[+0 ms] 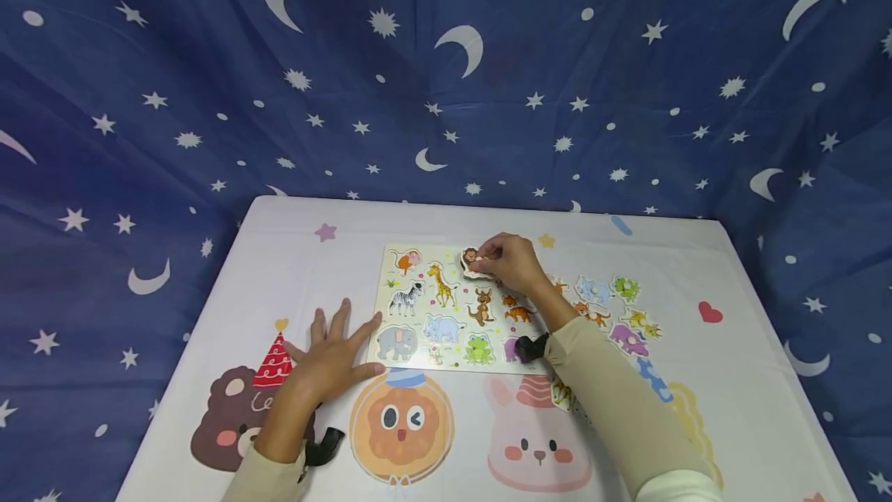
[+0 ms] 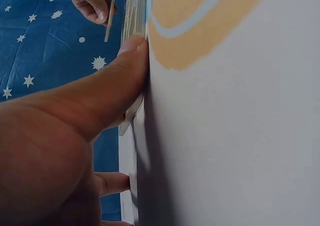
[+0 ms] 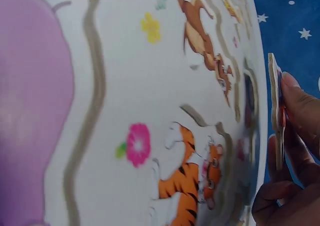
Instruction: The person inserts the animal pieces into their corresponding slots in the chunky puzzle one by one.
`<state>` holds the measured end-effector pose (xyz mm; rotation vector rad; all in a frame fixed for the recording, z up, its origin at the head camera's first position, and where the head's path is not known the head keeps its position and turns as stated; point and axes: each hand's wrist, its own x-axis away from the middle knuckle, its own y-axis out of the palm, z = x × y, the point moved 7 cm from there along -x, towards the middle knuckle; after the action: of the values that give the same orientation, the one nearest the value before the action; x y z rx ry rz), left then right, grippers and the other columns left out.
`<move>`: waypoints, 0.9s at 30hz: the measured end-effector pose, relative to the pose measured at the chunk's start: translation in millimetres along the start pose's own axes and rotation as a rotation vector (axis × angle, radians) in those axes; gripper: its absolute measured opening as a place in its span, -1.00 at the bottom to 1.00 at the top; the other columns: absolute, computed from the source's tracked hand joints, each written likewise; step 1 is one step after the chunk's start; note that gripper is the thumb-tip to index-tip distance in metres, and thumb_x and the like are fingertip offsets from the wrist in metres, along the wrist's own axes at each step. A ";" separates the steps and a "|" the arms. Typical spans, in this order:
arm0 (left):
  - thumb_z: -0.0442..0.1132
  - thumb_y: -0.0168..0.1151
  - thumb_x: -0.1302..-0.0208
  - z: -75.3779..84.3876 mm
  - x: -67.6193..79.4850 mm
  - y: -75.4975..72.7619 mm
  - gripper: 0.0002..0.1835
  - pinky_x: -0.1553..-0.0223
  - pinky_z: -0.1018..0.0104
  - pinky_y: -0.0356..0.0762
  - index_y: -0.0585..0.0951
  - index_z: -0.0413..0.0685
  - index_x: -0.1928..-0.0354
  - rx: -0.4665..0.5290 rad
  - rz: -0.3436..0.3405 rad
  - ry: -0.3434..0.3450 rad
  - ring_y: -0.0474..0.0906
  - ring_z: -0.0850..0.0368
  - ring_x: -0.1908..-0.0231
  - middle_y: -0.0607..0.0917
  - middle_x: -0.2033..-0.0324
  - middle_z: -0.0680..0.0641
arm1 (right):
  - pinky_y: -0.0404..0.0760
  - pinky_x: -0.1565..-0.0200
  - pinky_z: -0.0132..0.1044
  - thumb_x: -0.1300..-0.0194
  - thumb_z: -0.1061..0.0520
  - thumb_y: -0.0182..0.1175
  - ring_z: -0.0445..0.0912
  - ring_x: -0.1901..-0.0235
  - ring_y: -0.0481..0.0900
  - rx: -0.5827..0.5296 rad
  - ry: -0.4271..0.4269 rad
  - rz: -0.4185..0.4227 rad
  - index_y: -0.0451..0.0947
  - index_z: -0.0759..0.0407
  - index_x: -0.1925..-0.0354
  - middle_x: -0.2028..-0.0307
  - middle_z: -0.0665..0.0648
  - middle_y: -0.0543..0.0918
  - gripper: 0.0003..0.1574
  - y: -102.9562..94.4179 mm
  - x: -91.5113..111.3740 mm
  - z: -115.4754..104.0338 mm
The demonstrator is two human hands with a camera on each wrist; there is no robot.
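Note:
My right hand (image 1: 514, 260) pinches a lion puzzle piece (image 1: 471, 257) just over the upper part of a wooden animal puzzle board (image 1: 425, 304). Seen edge-on in the right wrist view, the lion piece (image 3: 276, 111) stands apart from the board's surface, between thumb and fingers. My left hand (image 1: 333, 355) lies with spread fingers at the board's left edge, its thumb (image 2: 125, 71) touching the board's side in the left wrist view. Pictures on the board include a zebra, a giraffe, a kangaroo (image 3: 205, 41) and a tiger (image 3: 182, 181). My right wrist hides the board's lower right corner.
Several loose animal pieces lie right of the board, among them a blue one (image 1: 592, 290), a green one (image 1: 626, 289) and a purple one (image 1: 629, 339). A giraffe piece (image 1: 561, 393) lies partly under my right forearm. The white tablecloth (image 1: 307, 246) has printed cartoon figures.

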<state>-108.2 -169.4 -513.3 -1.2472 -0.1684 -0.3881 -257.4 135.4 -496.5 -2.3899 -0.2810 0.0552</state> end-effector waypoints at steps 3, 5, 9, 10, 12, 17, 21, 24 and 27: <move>0.29 0.40 -0.15 0.4 0.0 0.7 -0.06 0.05 -0.92 -0.32 0.26 0.35 -0.56 0.008 -0.004 0.002 -0.30 -0.74 -0.47 -0.09 -0.60 -0.37 | 0.54 0.32 -0.22 -0.16 -0.03 0.53 -0.09 0.43 0.54 0.011 0.016 -0.005 0.74 0.07 0.27 0.30 0.08 0.65 -0.74 3.7 -1.6 3.4; 0.30 0.40 -0.16 0.3 0.1 1.4 -0.06 0.05 -0.92 -0.32 0.26 0.35 -0.56 0.008 -0.007 0.002 -0.30 -0.74 -0.47 -0.09 -0.60 -0.37 | 0.54 0.39 -0.23 -0.16 -0.02 0.53 -0.10 0.53 0.53 0.005 0.028 -0.015 0.74 0.07 0.27 0.37 0.08 0.64 -0.75 5.9 -2.0 5.5; 0.31 0.37 -0.18 -0.5 0.8 2.5 -0.06 0.05 -0.92 -0.33 0.24 0.36 -0.57 0.002 -0.015 -0.001 -0.32 -0.73 -0.48 -0.10 -0.60 -0.37 | 0.54 0.52 -0.23 -0.16 -0.02 0.53 -0.10 0.70 0.51 -0.005 0.038 -0.027 0.74 0.07 0.27 0.47 0.08 0.61 -0.75 8.4 -2.4 6.6; 0.32 0.37 -0.17 -0.2 1.2 1.9 -0.06 0.05 -0.93 -0.33 0.24 0.36 -0.57 0.001 -0.011 0.001 -0.31 -0.73 -0.48 -0.10 -0.60 -0.38 | 0.53 0.53 -0.24 -0.16 -0.02 0.53 -0.11 0.71 0.50 -0.002 0.037 -0.024 0.74 0.07 0.27 0.48 0.07 0.61 -0.75 8.5 -2.9 6.2; 0.33 0.36 -0.17 0.1 1.6 0.9 -0.06 0.05 -0.93 -0.32 0.24 0.36 -0.57 0.000 -0.008 0.003 -0.31 -0.73 -0.48 -0.09 -0.60 -0.38 | 0.51 0.52 -0.25 -0.16 -0.03 0.53 -0.12 0.69 0.49 0.016 0.033 -0.016 0.74 0.07 0.28 0.47 0.06 0.60 -0.75 8.5 -3.5 5.8; 0.34 0.35 -0.18 0.8 1.7 -0.3 -0.07 0.04 -0.93 -0.30 0.25 0.36 -0.57 -0.003 -0.011 0.004 -0.30 -0.73 -0.48 -0.08 -0.60 -0.37 | 0.46 0.45 -0.26 -0.14 -0.05 0.54 -0.11 0.59 0.47 0.065 0.040 0.005 0.75 0.06 0.28 0.43 0.07 0.62 -0.73 8.1 -3.5 7.8; 0.34 0.34 -0.19 0.6 0.3 0.4 -0.07 0.04 -0.92 -0.32 0.24 0.37 -0.57 -0.002 -0.010 0.003 -0.30 -0.73 -0.48 -0.09 -0.60 -0.37 | 0.44 0.41 -0.24 -0.12 -0.10 0.55 -0.09 0.48 0.49 0.102 0.060 0.014 0.76 0.01 0.30 0.35 0.06 0.63 -0.73 8.1 -3.8 10.3; 0.33 0.35 -0.18 0.5 0.1 0.5 -0.07 0.04 -0.92 -0.34 0.25 0.37 -0.56 0.000 -0.004 0.008 -0.31 -0.73 -0.48 -0.10 -0.60 -0.37 | 0.45 0.40 -0.23 -0.10 -0.13 0.55 -0.08 0.43 0.51 0.118 0.081 0.015 0.76 -0.04 0.32 0.31 0.04 0.64 -0.73 8.0 -4.3 11.8; 0.32 0.36 -0.19 -0.4 0.7 0.5 -0.07 0.04 -0.92 -0.37 0.25 0.36 -0.56 0.002 -0.003 0.009 -0.32 -0.73 -0.48 -0.10 -0.60 -0.37 | 0.46 0.39 -0.23 -0.09 -0.15 0.55 -0.07 0.41 0.53 0.123 0.094 0.005 0.77 -0.07 0.32 0.26 0.04 0.66 -0.73 8.5 -5.1 12.4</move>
<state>-107.4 -169.8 -513.6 -1.2428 -0.1624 -0.3958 -262.2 136.3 -511.7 -2.2637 -0.2212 -0.0369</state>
